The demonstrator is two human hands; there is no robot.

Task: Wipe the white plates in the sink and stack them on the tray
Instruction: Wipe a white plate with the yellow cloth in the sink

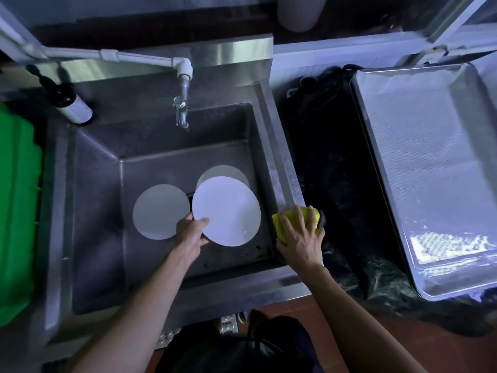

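My left hand [191, 230] has the nearest white plate [226, 211] by its near-left rim, thumb laid over the top face and the fingers curled underneath, so the plate is pinched in my grip and lies up and to the right of that hand, tilted a little over the floor of the sink [99, 162]. My right hand [298, 232] lies flat, fingers spread and fairly straight, on the yellow cloth [282, 224], which is draped over the sink's right rim; that hand presses on the cloth rather than closing round it. What the coming wipe turns on, as I judge it, is that the cloth sits just to the right of the held plate, with only the sink wall between them, so the right hand is the nearer one to bring the cloth across to the left onto the plate's face. Two more plates wait in the sink: the left plate [160, 211] lying flat just beside my left hand, and the far plate [223, 173] partly hidden under the one I hold. The tray [382, 168] stands well apart to the right, beyond a dark bag [328, 157], holding no plates yet.
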